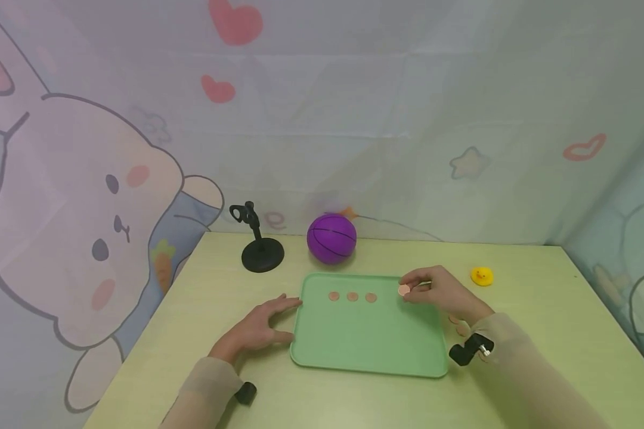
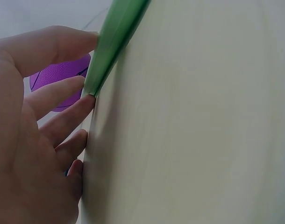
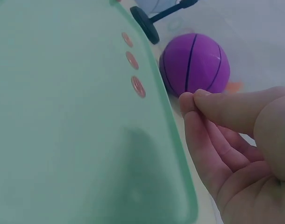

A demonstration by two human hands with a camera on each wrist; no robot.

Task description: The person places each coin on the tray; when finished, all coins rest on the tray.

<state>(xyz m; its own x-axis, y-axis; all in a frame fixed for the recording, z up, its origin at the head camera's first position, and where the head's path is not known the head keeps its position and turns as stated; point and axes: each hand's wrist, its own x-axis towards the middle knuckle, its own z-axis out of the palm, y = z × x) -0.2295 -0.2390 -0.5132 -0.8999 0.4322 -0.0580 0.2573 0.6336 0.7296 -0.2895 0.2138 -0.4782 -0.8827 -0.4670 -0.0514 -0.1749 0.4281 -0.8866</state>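
Observation:
A green tray [image 1: 366, 339] lies on the table, with three copper-coloured coins [image 1: 352, 297] in a row near its far edge. Over the tray's far right part, my right hand [image 1: 434, 292] pinches another copper-coloured coin [image 1: 404, 290] between thumb and fingertips. That coin is hidden by the fingers in the right wrist view, where the row of coins [image 3: 132, 60] shows beyond. My left hand [image 1: 257, 326] is at the tray's left side, fingers spread and fairly straight. In the left wrist view its thumb and fingertips touch the tray's rim [image 2: 107, 46].
Several more coins [image 1: 461, 329] lie right of the tray, partly hidden by my right wrist. Behind the tray sit a purple ball [image 1: 331, 239] and a black stand [image 1: 263, 255]. A yellow rubber duck [image 1: 482, 276] is at the back right. A printed cloth [image 1: 322, 119] hangs behind the table.

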